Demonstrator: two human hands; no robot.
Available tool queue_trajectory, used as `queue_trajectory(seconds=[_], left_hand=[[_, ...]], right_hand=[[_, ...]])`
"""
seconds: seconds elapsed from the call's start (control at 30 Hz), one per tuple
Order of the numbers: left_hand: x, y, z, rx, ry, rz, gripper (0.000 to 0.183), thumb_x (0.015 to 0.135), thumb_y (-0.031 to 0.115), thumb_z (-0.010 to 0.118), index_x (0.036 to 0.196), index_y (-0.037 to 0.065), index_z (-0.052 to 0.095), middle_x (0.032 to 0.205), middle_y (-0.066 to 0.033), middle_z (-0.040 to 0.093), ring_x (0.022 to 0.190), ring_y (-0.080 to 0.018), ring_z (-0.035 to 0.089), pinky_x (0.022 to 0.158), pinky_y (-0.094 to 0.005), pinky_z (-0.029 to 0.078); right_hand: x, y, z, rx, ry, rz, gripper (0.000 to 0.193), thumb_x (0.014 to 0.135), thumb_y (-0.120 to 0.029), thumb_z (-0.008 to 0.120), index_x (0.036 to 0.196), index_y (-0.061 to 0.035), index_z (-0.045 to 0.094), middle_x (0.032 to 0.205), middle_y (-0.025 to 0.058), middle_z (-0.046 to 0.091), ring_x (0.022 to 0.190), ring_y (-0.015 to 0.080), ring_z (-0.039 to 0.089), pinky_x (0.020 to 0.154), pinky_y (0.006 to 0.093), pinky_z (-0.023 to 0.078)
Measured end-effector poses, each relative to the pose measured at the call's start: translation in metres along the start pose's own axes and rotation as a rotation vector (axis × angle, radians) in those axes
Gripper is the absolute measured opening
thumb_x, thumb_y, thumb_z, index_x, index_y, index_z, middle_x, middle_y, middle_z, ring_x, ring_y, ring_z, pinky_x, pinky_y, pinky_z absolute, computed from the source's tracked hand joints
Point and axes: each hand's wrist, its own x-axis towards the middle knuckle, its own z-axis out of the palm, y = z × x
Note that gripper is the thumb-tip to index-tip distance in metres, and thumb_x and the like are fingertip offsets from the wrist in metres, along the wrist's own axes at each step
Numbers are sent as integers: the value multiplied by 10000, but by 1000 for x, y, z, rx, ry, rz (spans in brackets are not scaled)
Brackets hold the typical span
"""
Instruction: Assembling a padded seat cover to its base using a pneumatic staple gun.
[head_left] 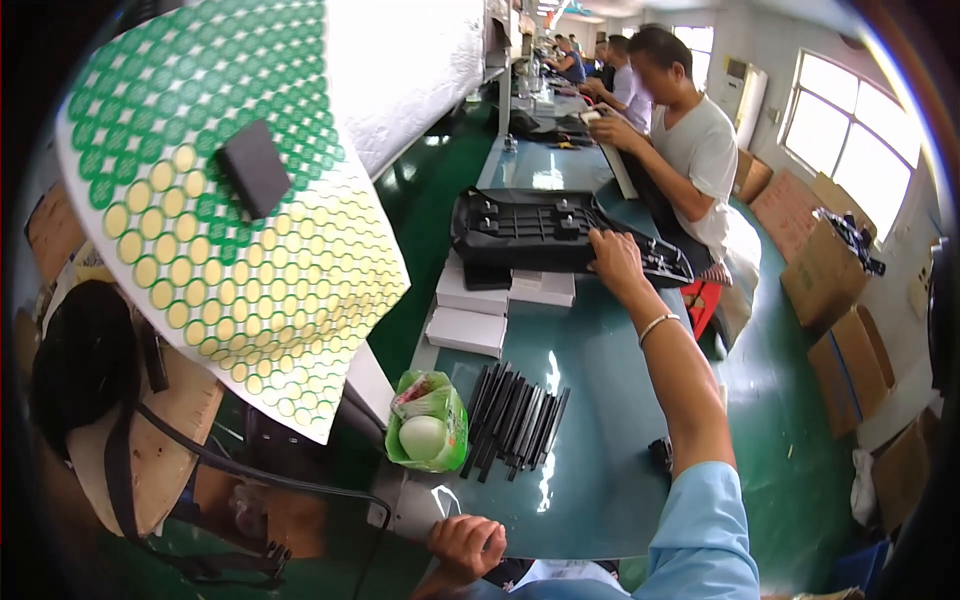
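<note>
Across the workbench lies a long black moulded plastic part (525,222), its ribbed face up, with small metal fittings on it. My right hand (616,262) reaches forward and grips the near edge of this part, thumb and fingers closed at the rim. White boxes (467,331) sit just in front of and under its left end. Down at the bench's near edge rests my left hand (467,547), curled into a loose fist with nothing visible in it. Between the hands lies a row of short black strips (515,420), beside a green plastic container (427,420) holding a white round object.
A large sheet of green and yellow round stickers (230,270) hangs at the left, with a black block (254,170) on it. A co-worker (690,140) sits at the bench's right side, handling a long pale strip. Cardboard boxes (835,265) stand along the right wall.
</note>
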Motion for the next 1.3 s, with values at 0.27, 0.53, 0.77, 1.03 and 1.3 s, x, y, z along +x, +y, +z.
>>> queue_trajectory(seconds=[0.27, 0.53, 0.77, 1.03, 1.3], left_hand=[[-6, 3, 0, -36, 59, -30, 91, 749, 149, 665, 767, 109, 586, 764, -20, 590, 710, -223, 581, 640, -343, 437], [5, 13, -1, -454, -22, -295, 147, 838, 236, 630, 871, 94, 614, 846, -50, 622, 750, -197, 596, 699, -353, 437], [27, -34, 47, -2381, -27, -385, 562, 955, 516, 336, 1190, 25, 473, 1233, -179, 513, 1095, -288, 545, 960, -452, 423], [121, 42, -42, -2194, -97, 115, 593, 954, 527, 293, 1213, 31, 490, 1284, -207, 479, 1220, -327, 444, 1031, -500, 351], [186, 54, -75, -1840, 31, 556, 616, 939, 516, 274, 970, -17, 581, 1069, -253, 553, 1091, -398, 494, 996, -547, 344]], right_hand=[[-34, -23, -143, 5, 23, -93, 342, 659, -195, 762, 903, -62, 563, 899, 151, 561, 860, 335, 598, 738, 430, 456], [-207, -80, -319, 486, 144, -100, 391, 604, -120, 773, 937, 11, 616, 815, 120, 500, 749, 273, 530, 674, 349, 431], [-368, -154, -325, 668, 195, 108, 353, 579, -147, 786, 863, 12, 650, 756, 92, 515, 684, 213, 497, 593, 313, 403], [-426, -226, -259, 930, 291, 71, 345, 623, -125, 834, 885, 24, 667, 746, 64, 519, 627, 169, 508, 502, 269, 415], [-428, -211, -238, 1080, 175, -220, 242, 693, -138, 779, 837, -3, 638, 693, 37, 486, 492, 133, 508, 397, 261, 406]])
